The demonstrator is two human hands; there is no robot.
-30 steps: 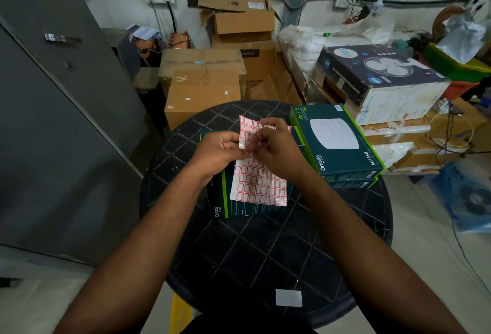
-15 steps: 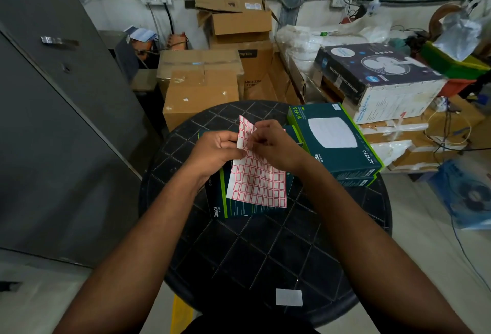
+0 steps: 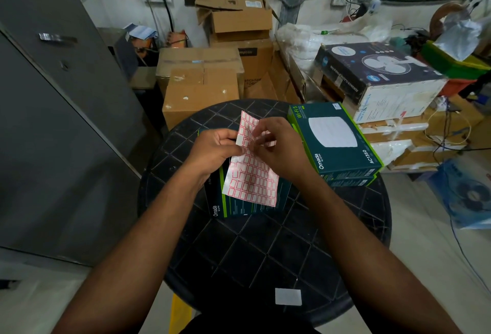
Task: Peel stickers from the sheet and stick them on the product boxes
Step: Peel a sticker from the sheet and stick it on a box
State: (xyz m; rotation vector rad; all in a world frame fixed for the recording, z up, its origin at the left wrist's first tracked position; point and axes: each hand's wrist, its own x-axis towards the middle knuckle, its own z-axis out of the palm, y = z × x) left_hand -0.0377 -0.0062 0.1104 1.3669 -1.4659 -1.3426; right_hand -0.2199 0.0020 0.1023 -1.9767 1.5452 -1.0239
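red-bordered stickers: a sticker sheet (image 3: 251, 177) of small white labels is held up over the black desk (image 3: 265, 248), above the near product box (image 3: 239, 207).
left hand (image 3: 216, 149): fingers curled, pinching the sheet's left edge, where a small white flap (a label or a turned-up corner, i cannot tell which) shows at the thumb.
right hand (image 3: 279, 149): fingers bent in on the upper part of the sheet, fingertips pinched close as if working a label loose; whether one is already free is hidden.
progress: judged early. no red-bordered sticker can be seen on either box face, so sticking seems not yet done for these boxes; peeling is the step in hand.
left to do: lift one label clear, press it on the near box, then do the far product box (image 3: 334, 138), which sits on another box just beside the right wrist.
writing: both teal boxes read "omada"; the far one also "wi-fi 5" and "ac1350". finer print is too small.
other: a blank white rectangle (image 3: 288, 296) lies on the desk's near edge.
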